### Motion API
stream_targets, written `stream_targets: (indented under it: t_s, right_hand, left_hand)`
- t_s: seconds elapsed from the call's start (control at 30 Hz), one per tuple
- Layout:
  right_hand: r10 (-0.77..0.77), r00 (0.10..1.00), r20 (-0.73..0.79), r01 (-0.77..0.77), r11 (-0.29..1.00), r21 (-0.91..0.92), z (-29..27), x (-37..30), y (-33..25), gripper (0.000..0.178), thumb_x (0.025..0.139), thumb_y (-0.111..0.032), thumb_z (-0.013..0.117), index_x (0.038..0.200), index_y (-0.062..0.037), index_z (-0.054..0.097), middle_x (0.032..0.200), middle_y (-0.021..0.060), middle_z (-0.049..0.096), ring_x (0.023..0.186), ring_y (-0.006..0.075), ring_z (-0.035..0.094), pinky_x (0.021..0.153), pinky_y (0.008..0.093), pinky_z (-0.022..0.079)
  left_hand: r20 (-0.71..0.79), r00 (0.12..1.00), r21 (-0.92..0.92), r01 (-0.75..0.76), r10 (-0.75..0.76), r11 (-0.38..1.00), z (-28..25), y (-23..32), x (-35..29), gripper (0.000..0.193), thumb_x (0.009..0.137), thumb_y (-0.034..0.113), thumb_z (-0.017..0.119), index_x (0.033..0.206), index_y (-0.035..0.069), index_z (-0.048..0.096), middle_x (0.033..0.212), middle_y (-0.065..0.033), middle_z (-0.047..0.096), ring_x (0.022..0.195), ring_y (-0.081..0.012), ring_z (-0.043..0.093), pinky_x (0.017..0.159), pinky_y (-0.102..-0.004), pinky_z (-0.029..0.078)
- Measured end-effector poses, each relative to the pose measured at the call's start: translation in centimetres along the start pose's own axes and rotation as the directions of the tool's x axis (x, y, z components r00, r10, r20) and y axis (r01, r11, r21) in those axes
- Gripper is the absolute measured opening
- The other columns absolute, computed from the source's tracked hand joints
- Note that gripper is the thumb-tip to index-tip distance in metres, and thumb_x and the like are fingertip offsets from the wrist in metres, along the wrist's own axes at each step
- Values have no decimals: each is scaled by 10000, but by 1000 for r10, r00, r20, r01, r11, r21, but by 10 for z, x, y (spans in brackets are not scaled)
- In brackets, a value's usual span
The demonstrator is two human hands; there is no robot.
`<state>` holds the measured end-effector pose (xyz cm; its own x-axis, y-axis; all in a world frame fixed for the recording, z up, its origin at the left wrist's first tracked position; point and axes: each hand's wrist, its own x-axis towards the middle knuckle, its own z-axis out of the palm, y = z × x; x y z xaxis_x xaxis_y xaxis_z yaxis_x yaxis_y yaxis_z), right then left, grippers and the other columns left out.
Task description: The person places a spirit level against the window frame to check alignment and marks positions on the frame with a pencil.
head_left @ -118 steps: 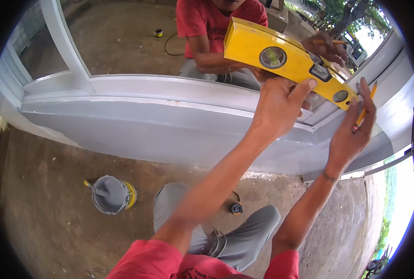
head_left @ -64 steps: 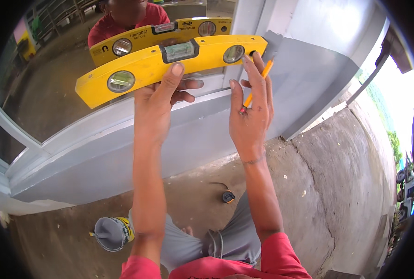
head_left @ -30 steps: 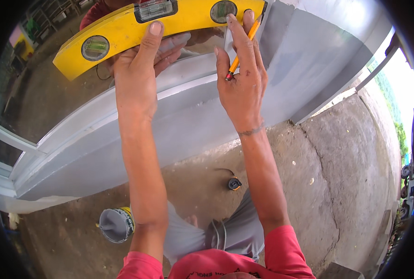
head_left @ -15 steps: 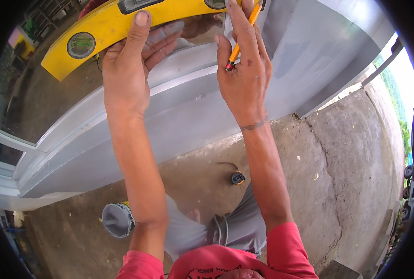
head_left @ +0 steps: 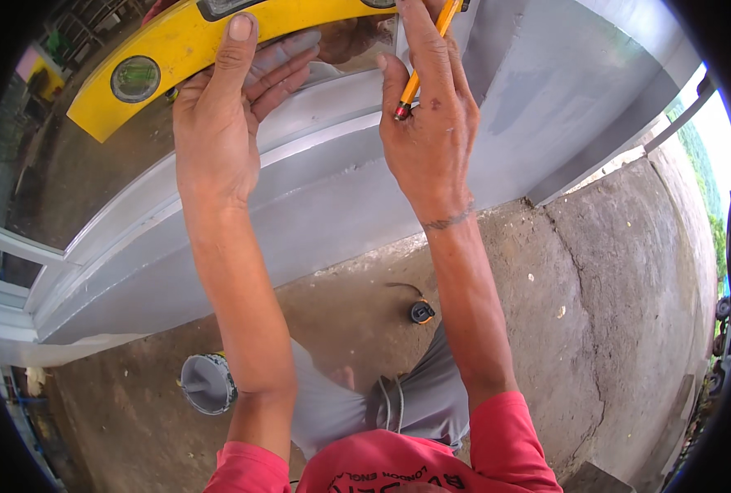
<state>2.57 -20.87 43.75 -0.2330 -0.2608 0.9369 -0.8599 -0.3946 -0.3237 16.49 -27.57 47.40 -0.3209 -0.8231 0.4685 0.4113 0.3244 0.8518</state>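
Observation:
A long yellow spirit level (head_left: 180, 49) lies across dark reflective glass (head_left: 61, 177) at the top of the view. My left hand (head_left: 217, 131) grips its lower edge, thumb pressed on the yellow face and fingers tucked underneath; a reflection of the fingers shows in the glass. Further right, my right hand (head_left: 433, 135) has an orange pencil (head_left: 412, 87) held between thumb and fingers, its dark-and-red end toward my palm. Those fingertips reach the level's right part at the upper edge, where the pencil's other end is partly cut off.
A white-grey frame (head_left: 143, 209) borders the glass, above a grey painted wall (head_left: 324, 197). On the concrete floor (head_left: 513, 287) lie a black-and-orange tape measure (head_left: 421, 311) and a grey-smeared can (head_left: 207, 384), near my legs. A crack runs through the floor at right.
The level and both hands sit very slightly higher and further left in the picture. Both grips look the same.

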Motion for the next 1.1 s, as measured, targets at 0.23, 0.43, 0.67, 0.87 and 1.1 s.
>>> stream_targets:
  t_s: [0.23,0.43,0.67,0.87,1.1]
  right_hand:
    - [15,999,32,-15,1000,-2,3,1,0,631,870,151,553,1466,-3,415,1520,282,355,1379,391,421,1069,404,440]
    - [-10,998,-65,-5,974,-225,10,-1,-3,537,894,43,624,1400,-108,526,1476,142,486,1153,291,627,847,324,556]
    - [10,998,-66,-25,972,-233,15,-5,-1,516,917,33,600,1405,-117,522,1485,148,472,1277,294,554,911,336,549]
    - [-87,994,-68,62,949,-309,14,-1,0,527,908,42,596,1405,-119,524,1476,149,483,1306,292,527,918,338,547]
    - [102,994,-44,-108,973,-202,12,-3,-13,557,897,58,603,1408,-155,536,1480,114,494,989,228,674,837,319,540]
  left_hand:
    - [10,1000,-18,13,-13,1000,0,3,-1,570,967,404,627,1259,-75,526,1189,-212,636,1054,-373,676,952,-432,562]
    - [6,999,-26,40,-40,999,0,1,0,583,954,433,639,1252,-60,547,1134,-214,671,1021,-346,694,895,-406,580]
    - [-46,998,-2,35,-35,999,0,5,-3,575,945,450,643,1213,-56,593,1094,-222,686,999,-315,707,871,-380,585]
    - [-57,996,-62,59,-62,996,11,20,-8,495,969,410,619,1233,-9,609,1092,-188,708,1013,-269,705,910,-365,568]
    - [-23,1000,22,16,-16,1000,-1,-1,-2,581,950,448,637,1216,-66,584,1093,-232,684,1001,-316,706,868,-381,585]
